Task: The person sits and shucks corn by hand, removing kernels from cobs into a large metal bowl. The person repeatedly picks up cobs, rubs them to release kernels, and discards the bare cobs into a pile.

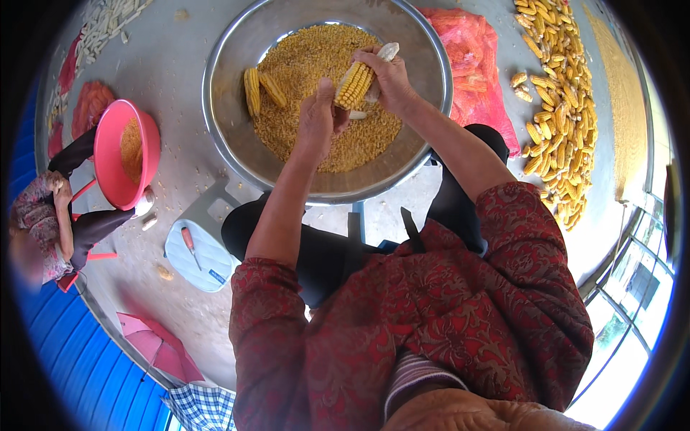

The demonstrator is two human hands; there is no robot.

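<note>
Over a large steel basin (218, 122) of loose corn kernels (287, 147), I hold a yellow ear of corn (355, 85) with both hands. My right hand (394, 80) is closed round its upper part, where a pale bare cob end (388, 52) sticks out past the fingers; I cannot tell if that is a separate cob. My left hand (318, 118) is closed at the ear's lower end, thumb upright beside it, with some fingers hidden. Two more ears (251, 92) lie on the kernels at the left. A small whitish piece (357, 115) shows below the ear.
A red mesh sack (471, 72) and a long heap of corn ears (564, 136) lie to the right. At left, another person (54, 215) sits by a pink basin (108, 154). A screwdriver-like tool (190, 248) rests on a pale blue seat (188, 269). Pale cobs (108, 29) lie far left.
</note>
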